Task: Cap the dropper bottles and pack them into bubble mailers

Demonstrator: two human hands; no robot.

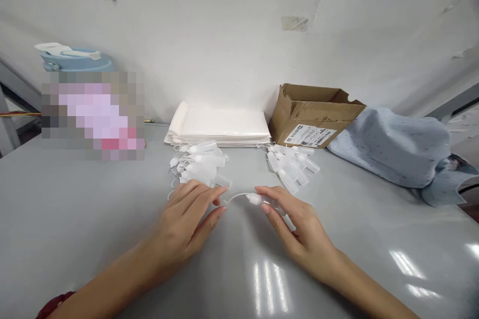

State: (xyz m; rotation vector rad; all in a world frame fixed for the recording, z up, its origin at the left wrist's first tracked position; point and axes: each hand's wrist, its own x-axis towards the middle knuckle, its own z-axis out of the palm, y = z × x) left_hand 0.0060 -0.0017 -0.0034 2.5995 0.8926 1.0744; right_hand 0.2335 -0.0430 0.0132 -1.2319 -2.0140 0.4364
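My right hand (299, 222) pinches a small translucent plastic dropper bottle (276, 203) between thumb and fingers, its white cap pointing left. From the cap a thin curved white strap (238, 195) reaches toward my left hand (192, 214). The left thumb and forefinger stand apart around the strap's tip, which does not look gripped. Just beyond the left hand lies a pile of similar bottles (204, 160) with thin white straps. A second cluster of bottles (294, 162) rests behind the right hand. My right fingers hide part of the held bottle.
A stack of white sheets or bags (222, 124) lies against the wall. To its right stands an open cardboard box (314, 117), with a light blue cloth (396, 147) beside it. At left are a blue lidded container (77, 60) and a blurred-out area. The grey tabletop (232, 269) is glossy.
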